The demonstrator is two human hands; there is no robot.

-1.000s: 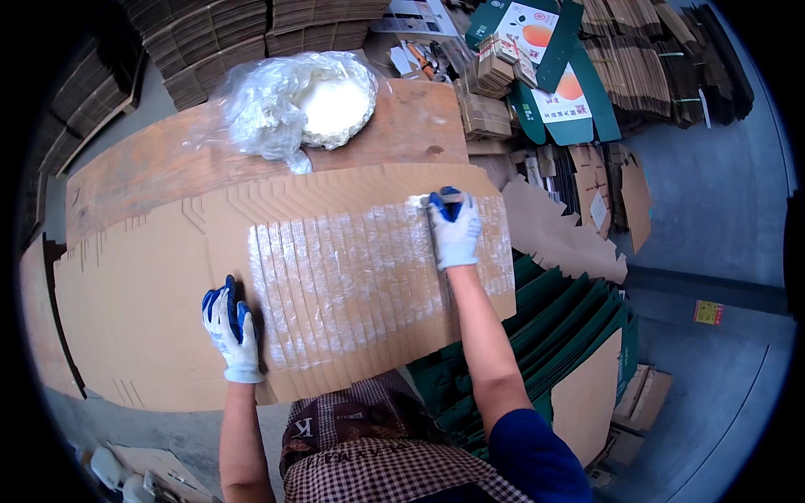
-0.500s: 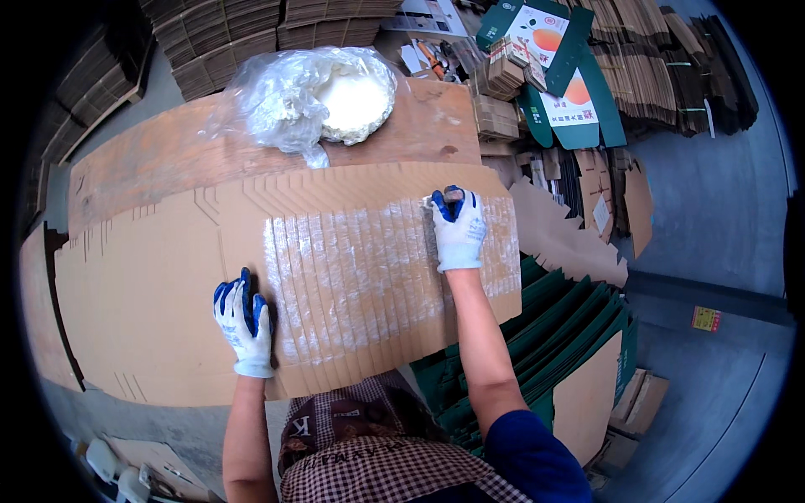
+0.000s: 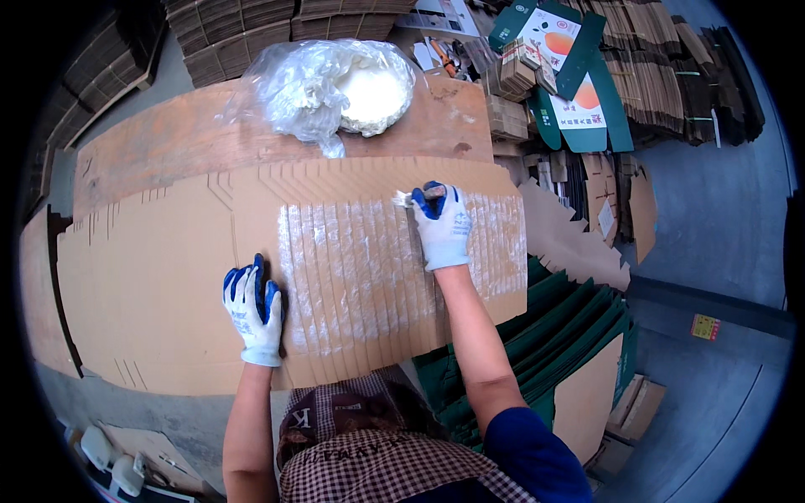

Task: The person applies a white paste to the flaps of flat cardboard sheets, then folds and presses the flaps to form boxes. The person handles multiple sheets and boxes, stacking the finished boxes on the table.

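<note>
A wooden table (image 3: pixel 159 159), bare at far left, bears overlapping white-smeared cardboard sheets (image 3: pixel 168 277), a dark-lettered green-and-white carton (image 3: pixel 583 117) lies beyond their right edge, the left hand (image 3: pixel 255 314) spreads loosely on the cardboard, and the right hand (image 3: pixel 443 225) pinches a brush (image 3: pixel 402 199) near the sheets' far edge.

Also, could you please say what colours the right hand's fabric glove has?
The fabric glove is white with blue on its fingers; best in the head view.

Head-worn fisheye view facing down
</note>
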